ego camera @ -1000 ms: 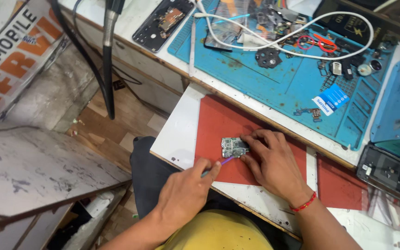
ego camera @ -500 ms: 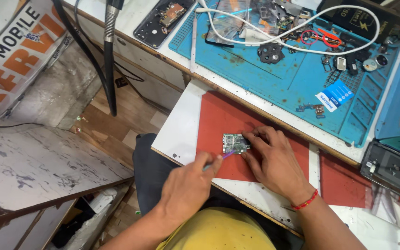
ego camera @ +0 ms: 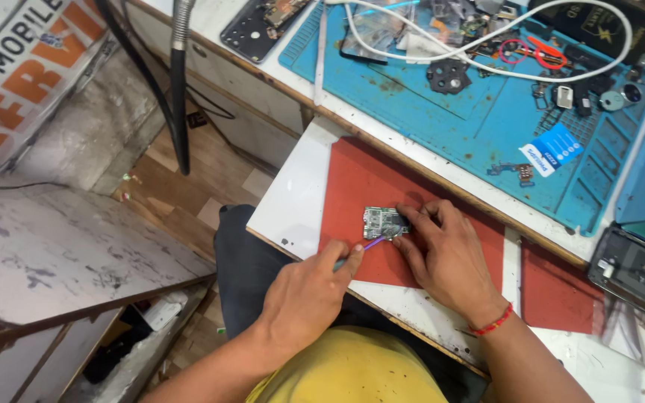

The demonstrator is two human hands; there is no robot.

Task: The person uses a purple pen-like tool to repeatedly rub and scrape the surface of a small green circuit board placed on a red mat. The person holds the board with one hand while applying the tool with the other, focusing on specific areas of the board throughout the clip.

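A small green circuit board (ego camera: 379, 221) lies on a red mat (ego camera: 352, 175) on a white tabletop (ego camera: 293, 205). My right hand (ego camera: 446, 261), with a red thread band at the wrist, presses its fingertips on the board's right end and holds it down. My left hand (ego camera: 304, 298) grips a thin purple-tipped tool (ego camera: 371, 242). The tip touches the board's lower edge, next to my right thumb.
Beyond the red mat lies a blue work mat (ego camera: 449, 123) with a white cable (ego camera: 487, 63), red-handled cutters (ego camera: 539, 48), a blue card (ego camera: 550, 149) and small parts. An opened phone (ego camera: 263, 22) lies far left, another device (ego camera: 636, 272) at right. A flexible hose (ego camera: 181, 89) hangs left.
Both hands stay on the board with only small shifts. The tool tip has moved slightly along the board's lower edge, and the view has drifted a little.
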